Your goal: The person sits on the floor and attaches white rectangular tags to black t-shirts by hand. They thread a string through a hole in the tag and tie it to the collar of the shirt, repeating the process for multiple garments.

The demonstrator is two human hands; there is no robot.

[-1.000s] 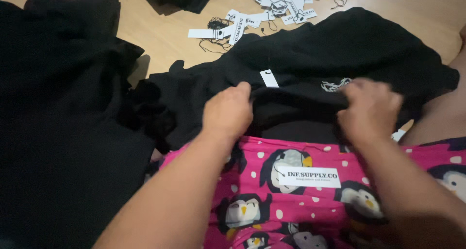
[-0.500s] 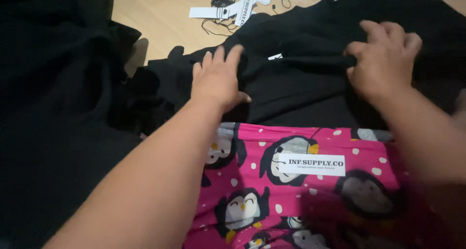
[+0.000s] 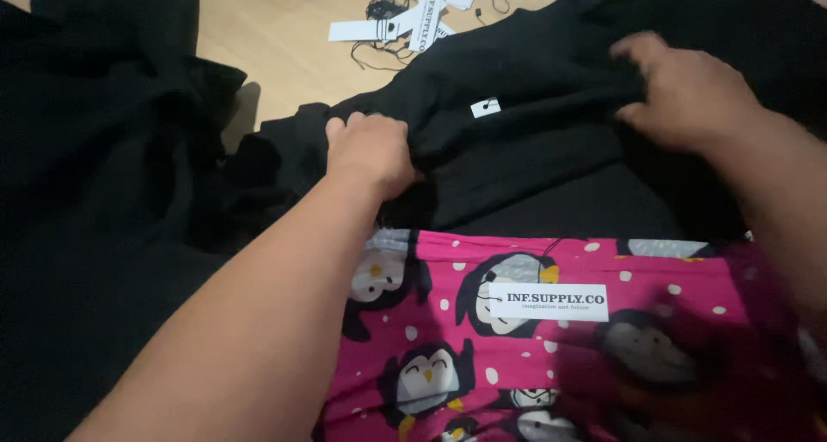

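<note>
— What are the hands doing?
— The left hand (image 3: 372, 152) squeezes a fold of the black shirt (image 3: 534, 140). The right hand (image 3: 689, 93) grabs it too.
— Where's the shirt?
— On the floor (image 3: 284, 37), above pink penguin cloth (image 3: 560, 339).

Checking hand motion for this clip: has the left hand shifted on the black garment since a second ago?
Yes. The left hand has moved leftward across the black garment, away from its small white neck label, and now bunches the fabric.

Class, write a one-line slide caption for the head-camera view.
Both hands, left hand and right hand, grip a black garment above pink penguin-print fabric.
</note>
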